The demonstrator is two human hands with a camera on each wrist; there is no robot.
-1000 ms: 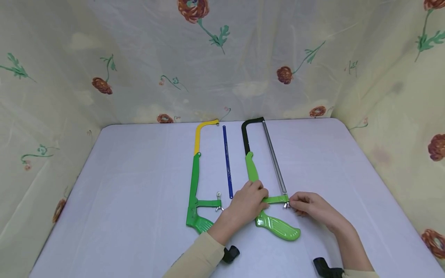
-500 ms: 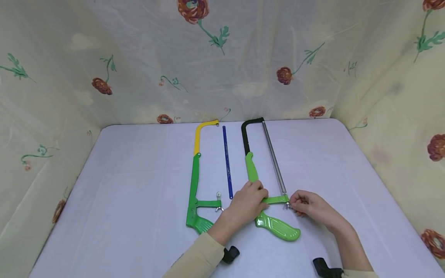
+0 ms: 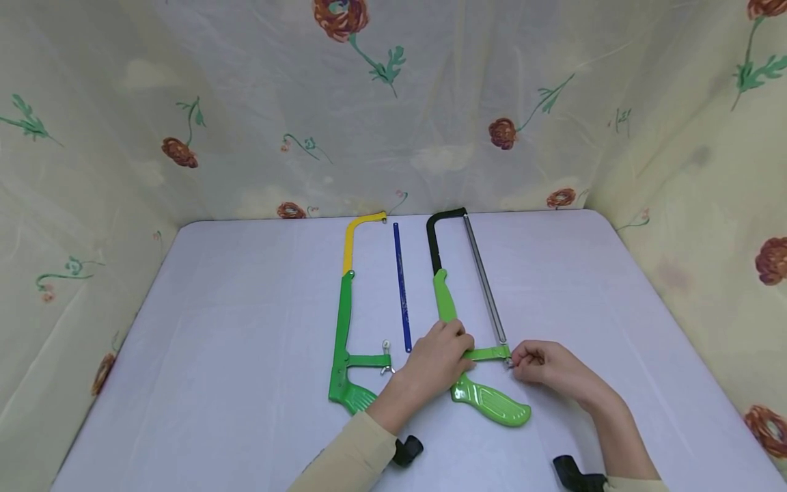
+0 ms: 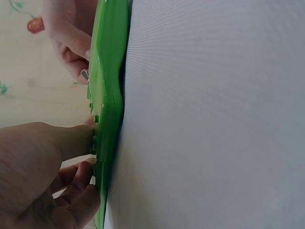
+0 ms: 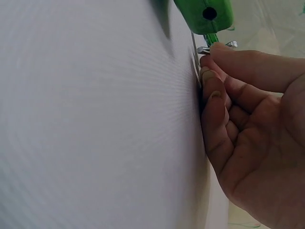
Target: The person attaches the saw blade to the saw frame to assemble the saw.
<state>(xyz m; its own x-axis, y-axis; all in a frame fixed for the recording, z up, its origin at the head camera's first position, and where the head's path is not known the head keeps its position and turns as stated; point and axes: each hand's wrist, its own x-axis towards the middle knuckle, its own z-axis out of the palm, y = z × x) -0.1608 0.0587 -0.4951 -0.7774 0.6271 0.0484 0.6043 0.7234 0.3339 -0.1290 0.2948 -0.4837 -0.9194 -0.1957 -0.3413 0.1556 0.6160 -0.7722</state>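
A hacksaw with a light green handle and black front bow lies flat, a grey blade spanning its right side. My left hand grips its green frame where the crossbar branches off; in the left wrist view thumb and fingers hold the frame's edge. At the crossbar's outer end, my right hand pinches a silver wing nut between thumb and fingers, which hide much of it. Beneath the right fingers, the white tabletop is very close.
Left of my left hand lies a second hacksaw, dark green with a yellow bow and its own wing nut, partly covered by my forearm. Between the saws rests a loose blue blade. Flowered curtains surround the white table.
My right fingers shift slightly around the wing nut, covering more of it than before. The left hand, both saws and the blue blade stay in place.
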